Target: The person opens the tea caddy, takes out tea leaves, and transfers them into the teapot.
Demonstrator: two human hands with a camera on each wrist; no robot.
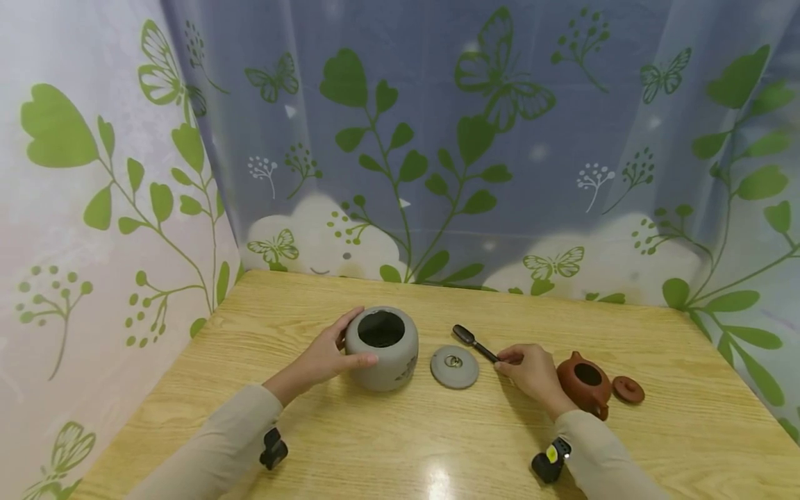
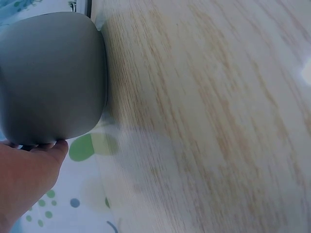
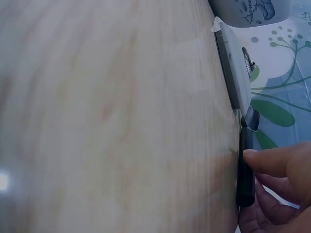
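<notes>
A grey, round-bellied tea jar (image 1: pixel 390 364) with a wide uncovered mouth stands on the table, tilted slightly or upright, I cannot tell. My left hand (image 1: pixel 319 364) holds it from the left, thumb at the front and fingers around the back; in the left wrist view the fingertips (image 2: pixel 60 147) touch its wall. To the right, my right hand (image 1: pixel 531 371) pinches the handle of a dark tea scoop (image 1: pixel 481 347). The right wrist view has the thumb on the black handle (image 3: pixel 246 187). Between jar and scoop lies the jar's grey lid (image 1: pixel 459 377), ring upward.
Just right of my right hand sits a reddish-brown clay teapot (image 1: pixel 571 389) without its cover. Its small lid (image 1: pixel 629 390) lies beside it. A wood-grain table (image 1: pixel 375 444) carries everything. Patterned cloth (image 1: pixel 425 208) hangs along the back and both sides.
</notes>
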